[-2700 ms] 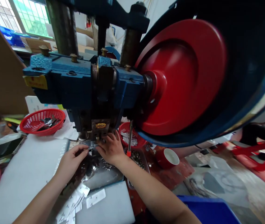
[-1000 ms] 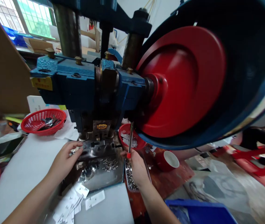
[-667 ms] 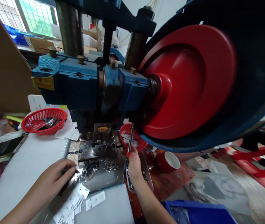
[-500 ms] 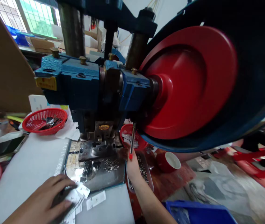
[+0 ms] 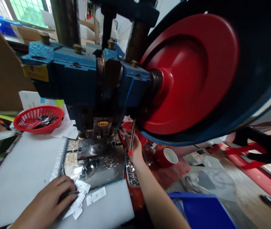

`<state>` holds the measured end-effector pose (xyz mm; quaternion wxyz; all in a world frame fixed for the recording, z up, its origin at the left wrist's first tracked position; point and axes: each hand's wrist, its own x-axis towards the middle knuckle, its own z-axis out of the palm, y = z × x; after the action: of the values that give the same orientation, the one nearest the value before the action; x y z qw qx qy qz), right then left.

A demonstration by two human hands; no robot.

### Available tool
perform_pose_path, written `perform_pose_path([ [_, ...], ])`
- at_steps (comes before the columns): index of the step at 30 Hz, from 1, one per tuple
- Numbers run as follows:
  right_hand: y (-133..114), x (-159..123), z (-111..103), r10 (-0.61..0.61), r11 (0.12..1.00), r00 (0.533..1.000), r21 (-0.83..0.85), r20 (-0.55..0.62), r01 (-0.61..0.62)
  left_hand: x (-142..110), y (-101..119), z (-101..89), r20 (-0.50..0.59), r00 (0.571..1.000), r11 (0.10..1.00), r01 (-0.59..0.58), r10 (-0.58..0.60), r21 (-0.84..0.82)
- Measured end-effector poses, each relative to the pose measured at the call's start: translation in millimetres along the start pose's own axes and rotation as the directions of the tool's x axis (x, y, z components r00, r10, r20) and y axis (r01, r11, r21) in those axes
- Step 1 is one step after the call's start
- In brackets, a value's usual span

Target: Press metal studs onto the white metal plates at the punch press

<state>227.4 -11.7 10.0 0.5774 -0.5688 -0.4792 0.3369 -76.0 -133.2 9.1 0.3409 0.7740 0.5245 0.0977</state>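
My left hand [image 5: 50, 198] rests at the lower left with thumb and fingers brought together. Between their tips shows a thin dark strip, too small to name surely. Under and beside those fingers lies a loose pile of flat white metal plates [image 5: 80, 198]; one single plate [image 5: 96, 195] lies apart to its right. My right hand [image 5: 136, 149] reaches in beside the press bed, behind a metal rod with a red tip [image 5: 132, 136], at the near edge of a red basket [image 5: 142, 136]. Its fingers are partly hidden and dim, so their grip is unclear.
A blue press [image 5: 78, 82] with a large red flywheel [image 5: 192, 76] towers ahead. Tiny metal bits [image 5: 111, 162] lie on its bed plate. A tray of small parts [image 5: 132, 175], a red cup [image 5: 167, 157] and a blue bin [image 5: 200, 210] stand right; a red basket [image 5: 38, 119] stands left.
The view has shifted slightly. My right hand has moved up and left to the red basket behind the rod. My left thumb has closed up toward the fingers above the plates.
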Motion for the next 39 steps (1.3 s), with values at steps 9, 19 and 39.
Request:
perform_pose_path([
  [9,-1,-56,6,-0.074,0.672,0.864,-0.615,0.498,0.413,6,0,-0.2,-0.019,0.996,0.996,-0.088,0.088,-0.001],
  [19,-1,-60,20,-0.044,0.465,0.879,-0.769,0.475,0.439,8,13,2.2,-0.036,0.998,0.990,-0.056,0.051,-0.132],
  [39,-26,-4,74,-0.149,0.799,0.885,-0.474,0.441,0.371,53,42,-20.7,-0.176,0.896,0.619,0.129,-0.407,-0.775],
])
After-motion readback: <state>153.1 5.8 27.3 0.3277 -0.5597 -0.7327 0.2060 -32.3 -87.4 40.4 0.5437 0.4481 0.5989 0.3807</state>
